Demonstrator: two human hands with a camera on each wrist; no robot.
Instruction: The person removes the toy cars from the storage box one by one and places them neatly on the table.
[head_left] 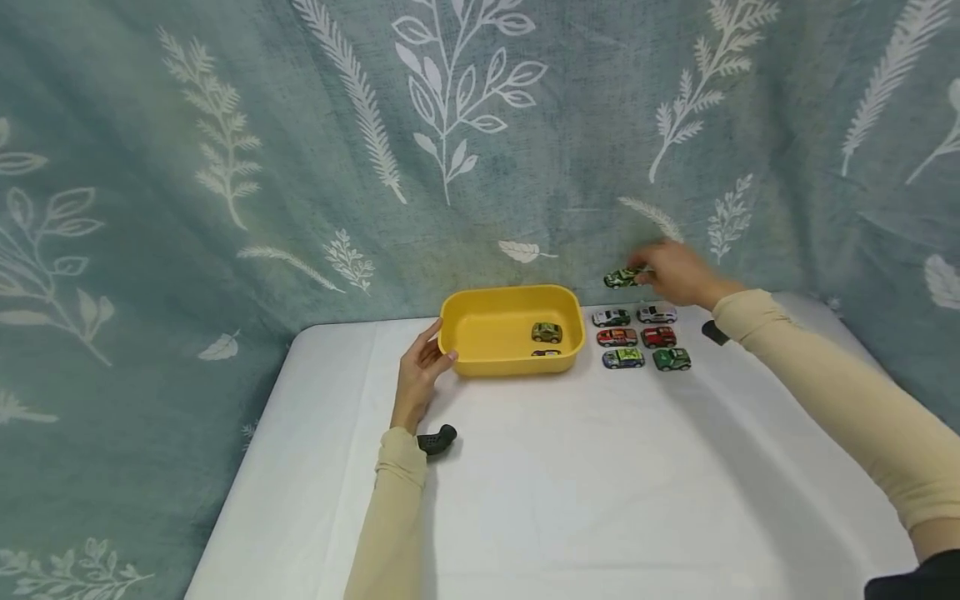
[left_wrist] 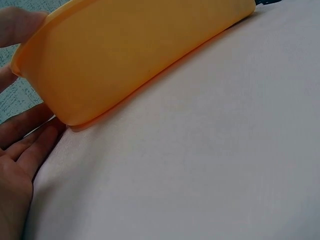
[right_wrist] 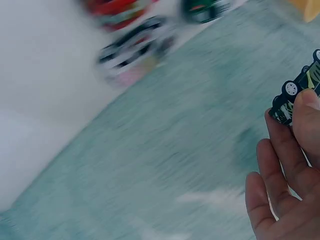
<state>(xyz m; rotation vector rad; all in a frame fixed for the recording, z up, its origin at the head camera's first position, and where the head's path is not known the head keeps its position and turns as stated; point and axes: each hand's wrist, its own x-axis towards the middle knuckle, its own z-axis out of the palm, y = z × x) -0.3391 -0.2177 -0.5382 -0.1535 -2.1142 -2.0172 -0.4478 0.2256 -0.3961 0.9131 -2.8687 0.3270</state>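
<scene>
My right hand (head_left: 678,271) pinches a green patterned toy car (head_left: 621,278) between thumb and fingers, held up beyond the back rows of cars. In the right wrist view, that toy car (right_wrist: 295,95) shows its wheels, with the thumb across one end. At the left end of a yellow plastic tray (head_left: 510,367), my left hand (head_left: 420,375) grips the rim and side. The left wrist view shows the tray's outer wall (left_wrist: 125,55) with the thumb at its rim. Inside the tray lie an olive toy car (head_left: 547,332) and another car (head_left: 546,352), mostly hidden by the front wall.
Right of the tray, toy cars stand in two columns, among them a white one (head_left: 657,314), a red one (head_left: 659,337) and a green one (head_left: 672,359). They stand on a white-covered table (head_left: 562,483). A leaf-patterned green curtain (head_left: 300,167) hangs along the back edge.
</scene>
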